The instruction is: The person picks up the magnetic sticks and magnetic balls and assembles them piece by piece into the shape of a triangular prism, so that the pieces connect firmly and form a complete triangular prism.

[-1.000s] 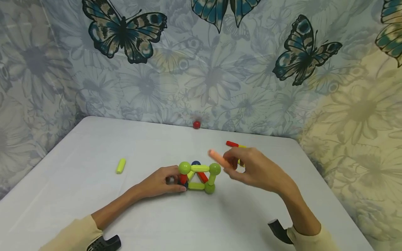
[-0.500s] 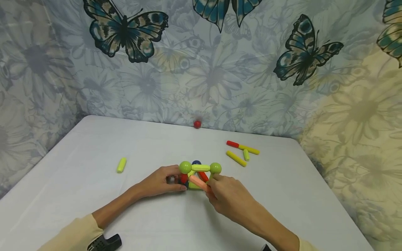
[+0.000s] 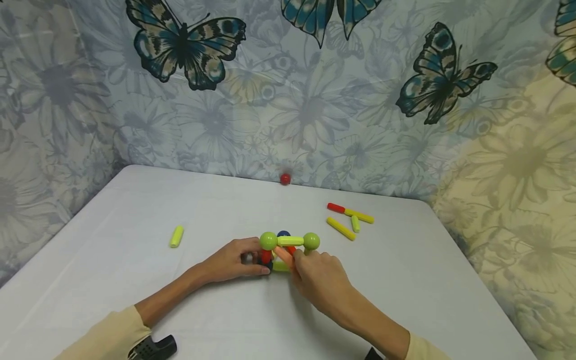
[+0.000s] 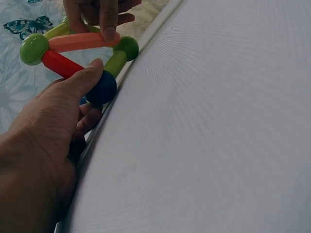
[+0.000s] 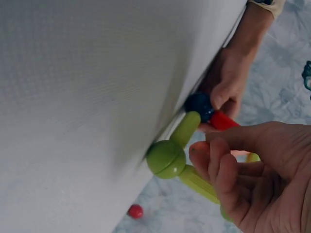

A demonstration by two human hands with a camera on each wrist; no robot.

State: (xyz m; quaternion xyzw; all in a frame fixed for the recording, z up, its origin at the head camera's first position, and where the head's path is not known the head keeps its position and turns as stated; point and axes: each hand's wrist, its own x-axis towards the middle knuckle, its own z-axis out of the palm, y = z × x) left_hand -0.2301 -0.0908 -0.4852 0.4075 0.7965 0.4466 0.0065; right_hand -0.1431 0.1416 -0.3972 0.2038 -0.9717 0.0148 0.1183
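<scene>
A frame of ball-and-rod magnetic building pieces stands mid-table. Its upper edge is a lime rod (image 3: pixel 290 241) between two green balls, the left one (image 3: pixel 269 241) nearer my left hand. My left hand (image 3: pixel 234 260) holds the frame's left side, thumb on the dark blue ball (image 4: pixel 101 88) beside a red rod (image 4: pixel 60 64). Between my right hand's (image 3: pixel 325 280) thumb and fingers is an orange rod (image 4: pixel 77 41). It slants across the front side, one end at the upper left green ball, the other near the lower right green ball (image 5: pixel 166 159). Fingers partly hide the frame's right side.
Behind the frame to the right lie a yellow rod (image 3: pixel 340 228), a short lime rod (image 3: pixel 355 223) and a red rod (image 3: pixel 336 207) end to end with another yellow one. A lime rod (image 3: pixel 176 236) lies at left. A red ball (image 3: pixel 285 179) sits at the table's far edge.
My right hand has come left and down from beside the frame, bringing the orange rod across its front, its tip now up at the left green ball. The left hand keeps its grip.
</scene>
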